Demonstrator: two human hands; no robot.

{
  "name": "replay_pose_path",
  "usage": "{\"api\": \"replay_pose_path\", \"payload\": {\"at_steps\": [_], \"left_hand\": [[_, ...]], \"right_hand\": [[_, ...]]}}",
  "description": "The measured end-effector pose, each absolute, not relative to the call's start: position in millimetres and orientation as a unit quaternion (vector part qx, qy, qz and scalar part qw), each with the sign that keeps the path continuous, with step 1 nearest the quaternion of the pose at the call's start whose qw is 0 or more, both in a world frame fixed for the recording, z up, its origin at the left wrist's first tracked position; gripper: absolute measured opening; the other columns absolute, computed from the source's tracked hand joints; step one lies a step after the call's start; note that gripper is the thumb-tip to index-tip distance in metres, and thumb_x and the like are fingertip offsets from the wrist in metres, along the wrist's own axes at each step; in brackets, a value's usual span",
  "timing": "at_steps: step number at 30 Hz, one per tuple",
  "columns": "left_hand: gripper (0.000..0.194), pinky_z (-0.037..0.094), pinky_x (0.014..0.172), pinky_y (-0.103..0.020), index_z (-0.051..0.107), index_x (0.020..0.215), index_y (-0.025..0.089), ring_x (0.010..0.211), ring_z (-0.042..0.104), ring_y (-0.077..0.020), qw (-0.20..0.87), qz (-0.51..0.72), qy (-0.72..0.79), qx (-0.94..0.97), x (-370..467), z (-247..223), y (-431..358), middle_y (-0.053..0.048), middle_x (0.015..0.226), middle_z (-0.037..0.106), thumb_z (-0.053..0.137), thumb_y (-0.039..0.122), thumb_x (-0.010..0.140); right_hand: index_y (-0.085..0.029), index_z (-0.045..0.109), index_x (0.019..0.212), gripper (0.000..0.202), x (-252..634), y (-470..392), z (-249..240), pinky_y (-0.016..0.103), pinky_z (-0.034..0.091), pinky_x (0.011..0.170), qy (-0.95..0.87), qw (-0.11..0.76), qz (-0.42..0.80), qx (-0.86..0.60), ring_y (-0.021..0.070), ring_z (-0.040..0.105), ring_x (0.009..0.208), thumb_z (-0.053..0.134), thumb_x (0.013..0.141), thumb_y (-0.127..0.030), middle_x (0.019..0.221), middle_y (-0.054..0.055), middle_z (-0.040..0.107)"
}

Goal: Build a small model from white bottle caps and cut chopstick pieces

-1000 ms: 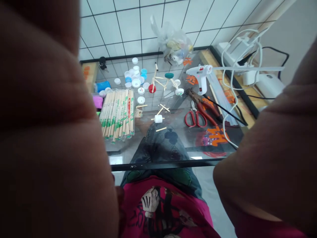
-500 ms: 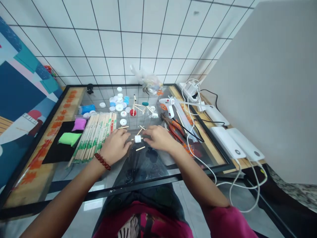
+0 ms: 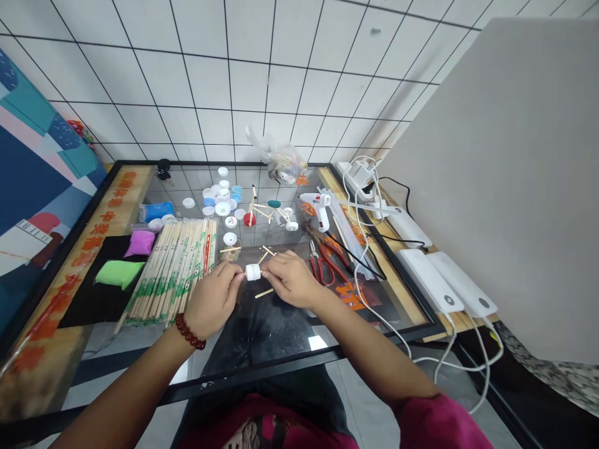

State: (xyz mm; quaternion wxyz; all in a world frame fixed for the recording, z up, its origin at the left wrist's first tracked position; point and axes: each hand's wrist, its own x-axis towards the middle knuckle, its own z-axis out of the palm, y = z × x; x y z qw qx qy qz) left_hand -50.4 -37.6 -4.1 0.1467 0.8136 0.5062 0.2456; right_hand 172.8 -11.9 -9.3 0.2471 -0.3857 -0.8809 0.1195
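Observation:
Between my hands is a small white cylinder [image 3: 253,272], which looks like two bottle caps put together on a short wooden stick. My left hand [image 3: 211,298], with a red bead bracelet on the wrist, pinches its left end. On the other side my right hand [image 3: 289,278] has thumb and finger closed at the right end. The stick's ends are mostly hidden by my fingertips. A cut stick piece [image 3: 264,293] lies on the glass just below, and more short pieces [image 3: 265,254] lie behind my hands.
A bundle of chopsticks [image 3: 168,271] lies left, beside green clay [image 3: 119,273] and purple clay [image 3: 140,243]. Loose bottle caps [image 3: 223,208] and a stick-and-cap construction [image 3: 266,209] sit further back. Right are a glue gun [image 3: 321,209], scissors [image 3: 321,268], pliers [image 3: 334,249] and white cables [image 3: 358,274].
My fingers have closed on both ends of the white cap piece, which now sits slightly lower and further left in view. The camera view has shifted a little.

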Motion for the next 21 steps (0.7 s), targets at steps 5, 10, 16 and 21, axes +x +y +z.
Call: {"api": "replay_pose_path", "payload": {"at_steps": [5, 10, 16, 21], "left_hand": [[0.031, 0.049, 0.071, -0.034, 0.062, 0.101, 0.02, 0.082, 0.066, -0.0216, 0.18, 0.195, 0.503, 0.822, -48.9, -0.5, -43.5, -0.005, 0.091, 0.067, 0.033, 0.03, 0.102], [0.034, 0.046, 0.065, -0.033, 0.061, 0.086, 0.02, 0.075, 0.063, -0.0206, 0.169, 0.2, 0.494, 0.829, -47.1, -0.5, -45.1, -0.004, 0.081, 0.063, 0.032, 0.028, 0.102], [0.03, 0.044, 0.059, -0.034, 0.058, 0.076, 0.023, 0.068, 0.063, -0.0212, 0.12, 0.213, 0.479, 0.843, -48.1, -1.4, -48.0, -0.003, 0.072, 0.064, 0.037, 0.018, 0.097], [0.029, 0.044, 0.057, -0.036, 0.055, 0.073, 0.025, 0.065, 0.064, -0.0224, 0.114, 0.229, 0.479, 0.84, -46.9, -2.9, -50.5, -0.003, 0.069, 0.064, 0.038, 0.015, 0.094]], "right_hand": [[-0.018, 0.06, 0.085, 0.026, 169.6, -15.6, -8.3, 0.032, 0.032, 0.071, -0.875, 0.302, 0.093, -0.367, 0.0184, 0.052, 0.072, 0.041, 0.101, -0.027, 0.078, 0.005, 0.065], [-0.018, 0.057, 0.083, 0.025, 169.2, -15.8, -9.1, 0.032, 0.031, 0.07, -0.87, 0.319, 0.106, -0.362, 0.0176, 0.05, 0.07, 0.041, 0.1, -0.026, 0.074, 0.004, 0.062], [-0.019, 0.053, 0.078, 0.026, 165.4, -20.4, -15.2, 0.031, 0.031, 0.068, -0.876, 0.316, 0.14, -0.337, 0.0169, 0.049, 0.065, 0.039, 0.099, -0.027, 0.068, 0.002, 0.056], [-0.019, 0.052, 0.08, 0.024, 160.5, -25.0, -21.7, 0.032, 0.035, 0.068, -0.864, 0.341, 0.148, -0.34, 0.0173, 0.047, 0.064, 0.038, 0.098, -0.026, 0.068, 0.002, 0.055]]}}
